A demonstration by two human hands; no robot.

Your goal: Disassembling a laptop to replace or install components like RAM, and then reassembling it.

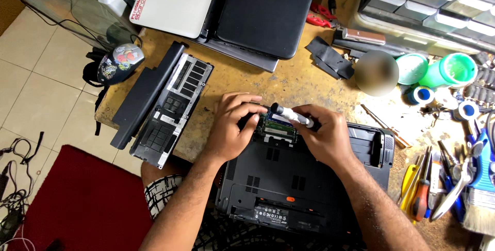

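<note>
A black laptop [278,179] lies upside down at the near edge of the wooden workbench, its memory bay open and showing a green circuit board [278,126]. My right hand [327,137] grips a black and white screwdriver [291,115], held nearly flat above the bay and pointing left. My left hand [232,127] rests on the laptop's upper left corner, fingers curled at the edge of the open bay, close to the screwdriver's tip.
A removed black cover panel [172,109] and a long black battery [144,94] lie to the left. Two closed laptops [268,14] are stacked at the back. Screwdrivers and pliers [428,189], tape rolls [423,95] and green tubs [454,69] crowd the right side.
</note>
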